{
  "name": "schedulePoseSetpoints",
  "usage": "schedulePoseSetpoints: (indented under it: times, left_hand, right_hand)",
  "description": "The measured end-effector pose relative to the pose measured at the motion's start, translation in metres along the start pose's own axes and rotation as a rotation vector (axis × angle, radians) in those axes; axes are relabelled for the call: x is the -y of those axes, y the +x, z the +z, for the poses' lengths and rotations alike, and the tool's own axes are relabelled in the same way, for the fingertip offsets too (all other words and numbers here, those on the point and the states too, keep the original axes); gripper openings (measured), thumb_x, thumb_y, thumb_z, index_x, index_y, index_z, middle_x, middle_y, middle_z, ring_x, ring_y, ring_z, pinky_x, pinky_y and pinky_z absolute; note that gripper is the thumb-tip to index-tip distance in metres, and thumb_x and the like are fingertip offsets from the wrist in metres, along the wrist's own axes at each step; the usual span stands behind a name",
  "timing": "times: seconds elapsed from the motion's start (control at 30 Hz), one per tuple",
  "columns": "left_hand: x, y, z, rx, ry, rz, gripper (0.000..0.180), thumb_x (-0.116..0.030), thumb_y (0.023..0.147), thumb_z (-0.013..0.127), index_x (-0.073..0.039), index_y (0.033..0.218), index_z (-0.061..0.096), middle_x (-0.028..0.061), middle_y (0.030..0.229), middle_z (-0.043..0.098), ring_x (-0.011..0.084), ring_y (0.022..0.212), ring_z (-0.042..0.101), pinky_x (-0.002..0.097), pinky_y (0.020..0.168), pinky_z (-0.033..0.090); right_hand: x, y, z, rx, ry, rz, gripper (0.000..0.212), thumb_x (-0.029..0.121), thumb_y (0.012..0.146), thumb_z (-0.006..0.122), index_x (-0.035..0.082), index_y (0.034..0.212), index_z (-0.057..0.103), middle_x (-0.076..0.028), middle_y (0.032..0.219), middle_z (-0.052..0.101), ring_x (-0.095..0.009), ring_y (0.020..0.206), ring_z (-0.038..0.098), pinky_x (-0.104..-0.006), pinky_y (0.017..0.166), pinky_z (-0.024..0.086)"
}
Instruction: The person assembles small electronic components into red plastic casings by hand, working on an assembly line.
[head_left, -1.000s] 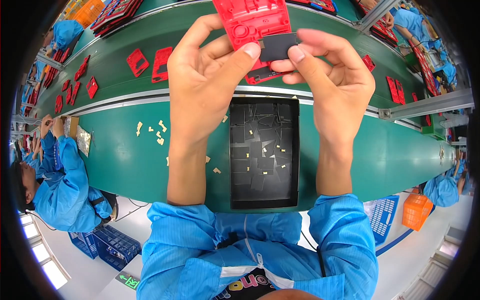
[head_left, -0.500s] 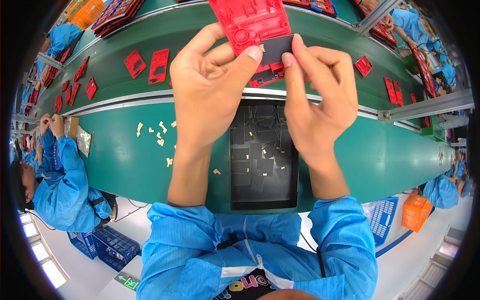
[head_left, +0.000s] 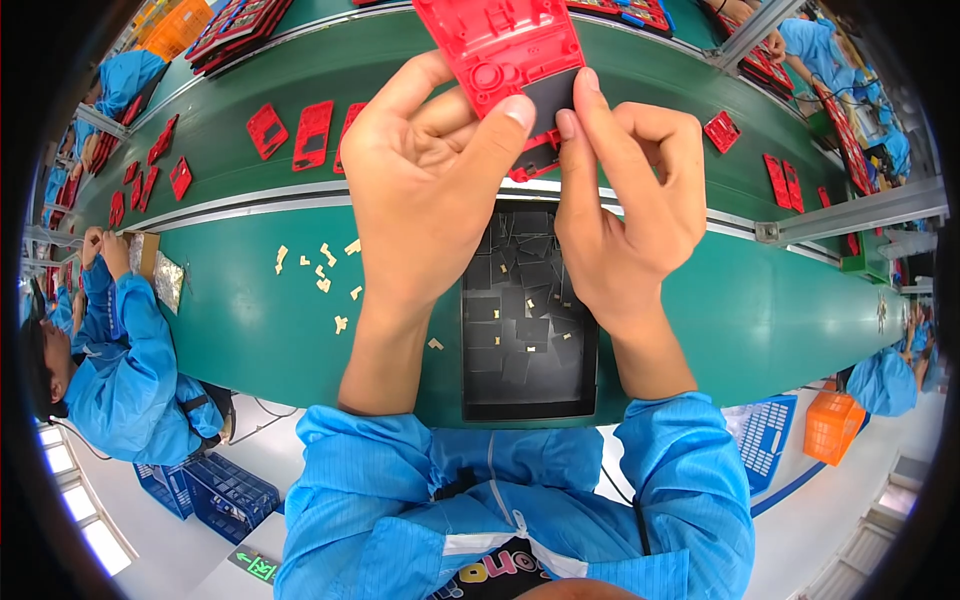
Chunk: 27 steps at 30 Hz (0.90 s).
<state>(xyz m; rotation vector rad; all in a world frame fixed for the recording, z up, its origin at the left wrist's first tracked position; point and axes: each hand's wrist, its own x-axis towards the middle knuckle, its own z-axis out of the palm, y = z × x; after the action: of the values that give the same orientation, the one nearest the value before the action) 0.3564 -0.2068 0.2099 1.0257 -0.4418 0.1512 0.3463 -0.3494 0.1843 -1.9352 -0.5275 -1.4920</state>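
A red plastic housing [head_left: 500, 50] with moulded ribs and a round boss is raised above the bench, its top cut off by the picture's edge. My left hand [head_left: 425, 180] is closed on it, thumb across its lower face and fingers behind. Set against the housing's lower part is a thin dark rectangular panel [head_left: 552, 95]. My right hand [head_left: 635, 200] is closed, thumb and forefinger pinching at the panel's right edge; the exact contact is partly hidden. Under my hands a black tray [head_left: 530, 408] holds several flat dark panels with small pale tabs.
Small cream-coloured pieces [head_left: 325, 255] lie scattered left of the tray. Several red housings [head_left: 313, 135] lie on the green belt [head_left: 400, 40] beyond a metal rail [head_left: 270, 205]. At left sits a person in blue [head_left: 125, 370]. Blue crates [head_left: 235, 495] stand on the floor.
The panel sits further into the housing, and its gold contacts no longer show. My right fingertips have shifted slightly left and lower along its edge. The left hand still grips the housing.
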Motion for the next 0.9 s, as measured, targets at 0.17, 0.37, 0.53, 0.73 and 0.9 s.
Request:
schedulePoseSetpoints:
  times: [0.17, 0.37, 0.53, 0.73, 0.9]
  left_hand:
    - [0.001, 0.000, -0.001, -0.053, 0.110, 0.043, 0.036, 0.010, 0.091, 0.069, 0.011, 0.125, 0.061, 0.0173, 0.114, 0.074, 0.0176, 0.100, 0.072, 0.0285, 0.088, 0.061]
    - [-0.004, -0.001, 0.002, -0.006, 0.098, 0.068, 0.037, 0.012, 0.090, 0.069, 0.010, 0.126, 0.061, 0.0177, 0.117, 0.073, 0.0185, 0.105, 0.071, 0.0301, 0.088, 0.061]
    - [-0.006, -0.004, 0.001, 0.019, 0.112, 0.048, 0.038, 0.013, 0.090, 0.068, 0.010, 0.127, 0.060, 0.0183, 0.119, 0.072, 0.0193, 0.106, 0.071, 0.0311, 0.090, 0.061]
    - [0.002, -0.002, 0.000, 0.084, 0.085, 0.039, 0.039, 0.012, 0.090, 0.067, 0.011, 0.128, 0.058, 0.0185, 0.119, 0.071, 0.0199, 0.109, 0.070, 0.0310, 0.090, 0.062]
    - [0.004, -0.004, 0.005, 0.101, 0.081, -0.005, 0.039, 0.012, 0.091, 0.066, 0.011, 0.129, 0.057, 0.0174, 0.121, 0.070, 0.0194, 0.111, 0.069, 0.0304, 0.091, 0.061]
  right_hand:
    - [0.003, 0.004, -0.005, 0.079, 0.194, 0.186, 0.033, -0.007, 0.079, 0.082, 0.002, 0.110, 0.078, -0.008, 0.092, 0.062, -0.012, 0.070, 0.056, -0.0245, 0.060, 0.044]
    - [0.000, 0.020, -0.023, 0.253, 0.682, 0.688, 0.010, 0.000, 0.089, 0.078, -0.001, 0.098, 0.074, -0.001, 0.080, 0.067, -0.006, 0.070, 0.058, -0.0236, 0.063, 0.046]
    - [-0.007, 0.018, -0.021, 0.293, 0.551, 0.418, 0.008, -0.001, 0.089, 0.075, -0.002, 0.091, 0.067, -0.002, 0.074, 0.062, -0.008, 0.066, 0.054, -0.0244, 0.059, 0.044]
    - [-0.010, 0.016, -0.019, 0.284, 0.497, 0.345, 0.012, -0.002, 0.087, 0.073, 0.000, 0.083, 0.061, -0.002, 0.069, 0.056, -0.009, 0.060, 0.049, -0.0259, 0.054, 0.039]
    - [-0.010, 0.018, -0.022, 0.277, 0.337, 0.255, 0.017, -0.002, 0.085, 0.073, 0.001, 0.077, 0.058, -0.001, 0.065, 0.052, -0.009, 0.056, 0.044, -0.0269, 0.049, 0.034]
